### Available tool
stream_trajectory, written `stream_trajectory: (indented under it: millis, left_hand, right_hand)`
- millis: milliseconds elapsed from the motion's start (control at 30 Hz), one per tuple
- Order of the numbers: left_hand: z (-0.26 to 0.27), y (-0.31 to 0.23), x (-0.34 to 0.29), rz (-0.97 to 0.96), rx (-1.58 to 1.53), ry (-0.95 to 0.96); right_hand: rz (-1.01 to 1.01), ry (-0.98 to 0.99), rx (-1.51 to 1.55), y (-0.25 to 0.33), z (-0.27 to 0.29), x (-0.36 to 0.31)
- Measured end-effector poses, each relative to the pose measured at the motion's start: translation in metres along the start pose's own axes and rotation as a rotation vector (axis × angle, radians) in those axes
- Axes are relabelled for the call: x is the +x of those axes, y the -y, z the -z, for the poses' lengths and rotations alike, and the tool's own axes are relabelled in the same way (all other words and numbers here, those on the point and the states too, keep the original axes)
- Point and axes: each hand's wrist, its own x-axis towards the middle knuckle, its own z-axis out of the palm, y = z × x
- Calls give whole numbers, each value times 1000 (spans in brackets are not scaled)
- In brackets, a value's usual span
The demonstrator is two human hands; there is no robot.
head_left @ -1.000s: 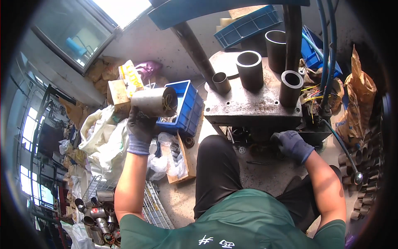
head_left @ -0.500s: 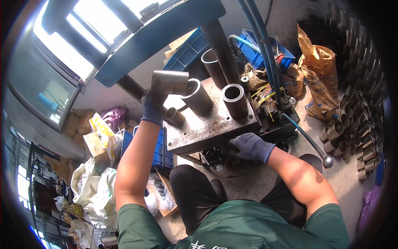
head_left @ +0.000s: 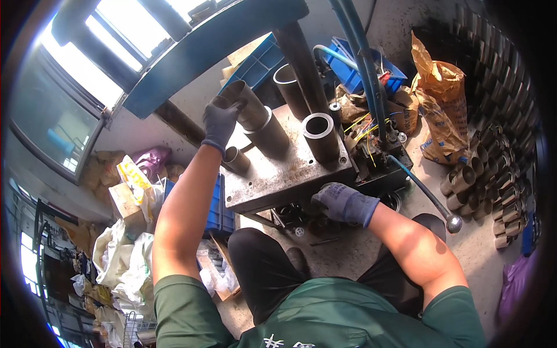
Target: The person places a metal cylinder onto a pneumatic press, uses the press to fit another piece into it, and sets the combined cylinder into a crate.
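Sleeve (head_left: 250, 110), thin metal: held with its lower end at the middle cylinder's (head_left: 270, 142) top, left hand (head_left: 221, 120) curled round the upper left wall, apparently for steadiness. Right hand (head_left: 341, 200): fingers bent by the plate's (head_left: 278, 180) near edge; any grasp could not be told.

On the block (head_left: 284, 181), a cylinder (head_left: 272, 142) with a sleeve (head_left: 248, 110) at its top stands right of a tube (head_left: 238, 162).

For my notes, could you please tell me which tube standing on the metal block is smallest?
The leftmost tube, near the left hand, shorter and narrower than the other three tubes.
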Motion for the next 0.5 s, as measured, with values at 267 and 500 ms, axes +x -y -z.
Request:
stream_trajectory:
  millis: [267, 500]
  left_hand:
    - [-6, -2, 40, -292, 190, 70]
    - [-9, -11, 72, -34, 354, 369]
  right_hand:
    - [22, -99, -27, 0, -7, -2]
    - [-33, 33, -23, 12, 4, -6]
